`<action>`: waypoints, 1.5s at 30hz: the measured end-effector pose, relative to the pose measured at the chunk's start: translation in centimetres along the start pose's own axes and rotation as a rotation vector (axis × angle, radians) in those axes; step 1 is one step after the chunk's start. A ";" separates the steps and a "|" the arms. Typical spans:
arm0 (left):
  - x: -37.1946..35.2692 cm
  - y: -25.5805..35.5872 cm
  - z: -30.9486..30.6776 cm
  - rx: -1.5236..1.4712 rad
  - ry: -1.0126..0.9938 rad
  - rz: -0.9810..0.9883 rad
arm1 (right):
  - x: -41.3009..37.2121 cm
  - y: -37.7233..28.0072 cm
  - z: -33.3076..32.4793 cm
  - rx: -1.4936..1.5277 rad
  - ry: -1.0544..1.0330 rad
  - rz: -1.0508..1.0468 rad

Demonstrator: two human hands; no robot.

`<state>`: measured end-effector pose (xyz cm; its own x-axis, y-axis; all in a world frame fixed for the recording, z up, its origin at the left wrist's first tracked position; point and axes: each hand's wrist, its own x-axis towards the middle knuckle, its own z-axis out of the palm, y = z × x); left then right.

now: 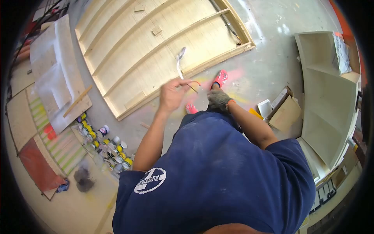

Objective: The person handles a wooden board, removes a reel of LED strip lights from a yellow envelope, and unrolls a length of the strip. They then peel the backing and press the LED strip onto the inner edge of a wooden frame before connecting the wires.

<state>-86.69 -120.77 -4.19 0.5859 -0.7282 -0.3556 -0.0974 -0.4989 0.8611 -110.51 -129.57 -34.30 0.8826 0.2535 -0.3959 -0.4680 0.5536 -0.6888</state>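
Thin wire [192, 88], dark along one length, with a red strand [199, 83] beside it; pinched between thumb and fingers of the bare left hand [174, 94], out in front of the torso, above the floor [136, 132]. Right hand [219, 98] in a grey glove with an orange cuff, fingers curled, just right of the wire; cannot tell whether gripping anything.

Directly ahead: large wooden frame [128, 50], curved ribs across a plywood backing, near edge close beyond the hands and blocking the floor forward. Over that edge, a white strip [179, 69] running from a silvery piece [181, 53] down toward the left hand; cannot tell whether joined to the wire. Two small wood blocks [156, 30] [139, 7] lying inside; cabling [237, 38] in the far right corner bay.

Underfoot: pink shoes [221, 78] [191, 108], with pink and yellow spray marks around.

To the left: paint cans [103, 131] crowded together, cluttering the floor; beyond, pale boards [58, 74] with a wood strip [78, 101] across one edge.

To the right: opened cardboard [286, 113] beside a white tray [265, 108], then a pale shelf unit [325, 89] closing off that side.
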 end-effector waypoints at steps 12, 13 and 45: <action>0.3 -1.1 2.5 -0.317 -0.374 -0.027 | -4.6 -20.2 13.4 -0.665 0.649 -0.124; 0.6 -1.1 2.4 -0.330 -0.385 -0.019 | -4.7 -20.4 14.3 -0.674 0.662 -0.116; 3.6 7.1 6.8 0.193 -0.306 0.866 | -12.5 -24.1 15.0 0.203 1.051 -0.549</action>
<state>-90.74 -130.08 -1.85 0.0124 -0.9606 0.2777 -0.5482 0.2257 0.8053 -109.62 -134.14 -3.66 0.4501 -0.7736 -0.4460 0.0578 0.5236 -0.8500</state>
